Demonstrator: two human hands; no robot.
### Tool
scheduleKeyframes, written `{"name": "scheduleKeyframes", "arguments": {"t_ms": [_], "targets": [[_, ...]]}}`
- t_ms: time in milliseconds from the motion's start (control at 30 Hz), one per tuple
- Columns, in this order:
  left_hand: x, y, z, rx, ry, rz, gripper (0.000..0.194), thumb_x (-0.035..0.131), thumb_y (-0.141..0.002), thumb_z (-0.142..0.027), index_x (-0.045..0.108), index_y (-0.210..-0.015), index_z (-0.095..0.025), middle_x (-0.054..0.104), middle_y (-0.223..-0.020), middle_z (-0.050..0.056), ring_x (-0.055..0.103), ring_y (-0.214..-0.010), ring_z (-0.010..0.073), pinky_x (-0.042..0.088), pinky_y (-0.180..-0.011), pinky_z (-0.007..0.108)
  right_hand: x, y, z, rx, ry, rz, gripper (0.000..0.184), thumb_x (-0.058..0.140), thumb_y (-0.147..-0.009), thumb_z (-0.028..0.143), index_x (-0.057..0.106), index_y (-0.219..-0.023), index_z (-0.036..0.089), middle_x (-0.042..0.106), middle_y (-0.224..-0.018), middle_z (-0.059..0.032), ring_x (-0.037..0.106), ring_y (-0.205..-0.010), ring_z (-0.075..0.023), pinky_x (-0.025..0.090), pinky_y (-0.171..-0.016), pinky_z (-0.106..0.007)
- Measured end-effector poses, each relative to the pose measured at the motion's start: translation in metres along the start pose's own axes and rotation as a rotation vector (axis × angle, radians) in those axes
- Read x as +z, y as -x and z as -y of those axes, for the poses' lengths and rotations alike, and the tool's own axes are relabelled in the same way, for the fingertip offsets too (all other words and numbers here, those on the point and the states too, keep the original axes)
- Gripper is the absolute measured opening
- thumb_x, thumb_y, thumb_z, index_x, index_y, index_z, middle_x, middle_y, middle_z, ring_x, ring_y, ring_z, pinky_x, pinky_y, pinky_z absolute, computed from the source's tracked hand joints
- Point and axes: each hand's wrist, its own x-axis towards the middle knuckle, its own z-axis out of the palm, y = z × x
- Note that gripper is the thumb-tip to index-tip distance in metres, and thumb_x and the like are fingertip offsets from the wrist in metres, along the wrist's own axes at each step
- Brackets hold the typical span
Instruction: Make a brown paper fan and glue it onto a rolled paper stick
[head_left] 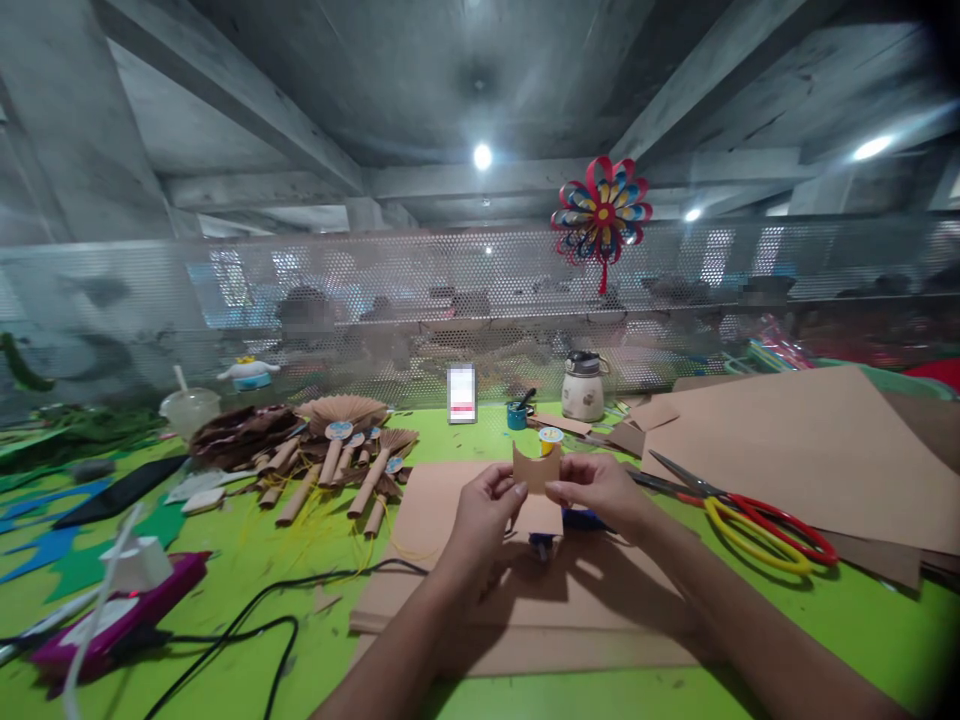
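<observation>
A small piece of brown kraft card (537, 508) with a curved notch in its top edge is held upright over a stack of brown card sheets (427, 520). My left hand (487, 510) pinches its left side between thumb and fingers. On the right edge, my right hand (604, 492) grips it the same way. Partly hidden beneath the piece and my right hand lies a dark blue object (541, 540) whose kind I cannot make out. A small yellow item with a round white top (551, 440) shows just behind the card.
Scissors with red and yellow handles (757, 525) lie at right beside large brown sheets (787, 440). Paper fans with rolled handles (330, 460) are piled at left. A purple power strip (120, 610), black cables (247, 600), a phone (461, 394) and a bottle (583, 388) are around.
</observation>
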Motion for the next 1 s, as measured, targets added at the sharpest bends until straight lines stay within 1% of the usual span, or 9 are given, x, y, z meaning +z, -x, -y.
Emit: {"name": "scheduleKeyframes", "arguments": {"t_ms": [100, 167, 267, 400, 533, 600, 733, 900, 1000], "targets": [[-0.001, 0.003, -0.001, -0.032, 0.104, 0.021, 0.035, 0.078, -0.065, -0.031, 0.067, -0.092, -0.012, 0.069, -0.08, 0.006, 0.059, -0.068, 0.0125, 0.044, -0.061, 0.02, 0.002, 0.001, 0.002, -0.014, -0.032, 0.003, 0.028, 0.078, -0.065, 0.035, 0.061, -0.066, 0.013, 0.056, -0.06, 0.0008, 0.045, -0.056, -0.01, 0.036, -0.056, -0.025], [0.001, 0.007, -0.004, -0.096, 0.164, 0.105, 0.034, 0.075, -0.069, -0.033, 0.067, -0.096, -0.012, 0.069, -0.091, 0.01, 0.063, -0.078, 0.0165, 0.048, -0.066, 0.023, 0.002, 0.0, 0.001, -0.025, -0.032, -0.031, 0.028, 0.077, -0.065, 0.036, 0.06, -0.067, 0.013, 0.056, -0.06, 0.0011, 0.046, -0.056, -0.0105, 0.037, -0.057, -0.026], [0.004, 0.012, -0.008, -0.167, 0.182, 0.203, 0.036, 0.074, -0.07, -0.033, 0.068, -0.099, -0.012, 0.069, -0.093, 0.012, 0.064, -0.075, 0.0181, 0.05, -0.066, 0.027, 0.002, 0.0, -0.003, -0.034, -0.01, -0.119, 0.027, 0.076, -0.068, 0.036, 0.061, -0.066, 0.013, 0.057, -0.058, 0.0007, 0.049, -0.056, -0.012, 0.039, -0.059, -0.027], [0.002, 0.01, -0.003, -0.169, 0.122, 0.08, 0.031, 0.076, -0.068, -0.033, 0.069, -0.086, -0.01, 0.068, -0.079, 0.009, 0.061, -0.065, 0.0145, 0.049, -0.063, 0.025, 0.005, -0.001, -0.009, -0.002, -0.079, -0.176, 0.027, 0.075, -0.069, 0.036, 0.061, -0.067, 0.013, 0.059, -0.061, -0.0007, 0.051, -0.057, -0.0124, 0.04, -0.06, -0.027], [-0.007, 0.001, 0.005, -0.121, 0.124, -0.026, 0.033, 0.076, -0.067, -0.034, 0.068, -0.086, -0.009, 0.068, -0.076, 0.008, 0.063, -0.072, 0.0175, 0.05, -0.068, 0.028, 0.011, -0.001, -0.013, 0.089, -0.181, -0.185, 0.025, 0.076, -0.067, 0.032, 0.06, -0.066, 0.013, 0.06, -0.061, -0.0015, 0.052, -0.056, -0.0122, 0.041, -0.059, -0.027], [-0.009, -0.001, 0.005, -0.085, 0.141, -0.051, 0.033, 0.077, -0.067, -0.034, 0.068, -0.086, -0.009, 0.068, -0.077, 0.008, 0.063, -0.074, 0.0179, 0.05, -0.071, 0.028, 0.013, 0.0, -0.014, 0.104, -0.239, -0.147, 0.023, 0.076, -0.067, 0.029, 0.06, -0.067, 0.013, 0.061, -0.062, -0.002, 0.052, -0.056, -0.0117, 0.04, -0.058, -0.026], [-0.007, 0.002, -0.002, -0.091, 0.18, -0.069, 0.034, 0.075, -0.067, -0.035, 0.068, -0.087, -0.01, 0.069, -0.084, 0.01, 0.063, -0.076, 0.0192, 0.052, -0.071, 0.03, 0.015, 0.002, -0.015, 0.123, -0.331, -0.069, 0.021, 0.077, -0.068, 0.025, 0.059, -0.071, 0.014, 0.061, -0.065, -0.0017, 0.053, -0.056, -0.0112, 0.04, -0.057, -0.025], [-0.002, 0.006, -0.009, -0.076, 0.211, -0.124, 0.028, 0.072, -0.068, -0.038, 0.066, -0.079, -0.013, 0.068, -0.082, 0.007, 0.062, -0.076, 0.0183, 0.053, -0.065, 0.029, 0.016, 0.004, -0.014, 0.147, -0.337, 0.002, 0.022, 0.076, -0.07, 0.024, 0.058, -0.075, 0.014, 0.06, -0.064, -0.0009, 0.054, -0.056, -0.0109, 0.041, -0.056, -0.024], [-0.002, 0.005, -0.008, -0.075, 0.206, -0.134, 0.028, 0.07, -0.07, -0.039, 0.065, -0.08, -0.013, 0.068, -0.082, 0.006, 0.062, -0.077, 0.0188, 0.055, -0.065, 0.03, 0.016, 0.004, -0.014, 0.175, -0.321, 0.009, 0.024, 0.076, -0.069, 0.023, 0.055, -0.075, 0.015, 0.058, -0.062, 0.0014, 0.053, -0.054, -0.0106, 0.042, -0.055, -0.024]]}}
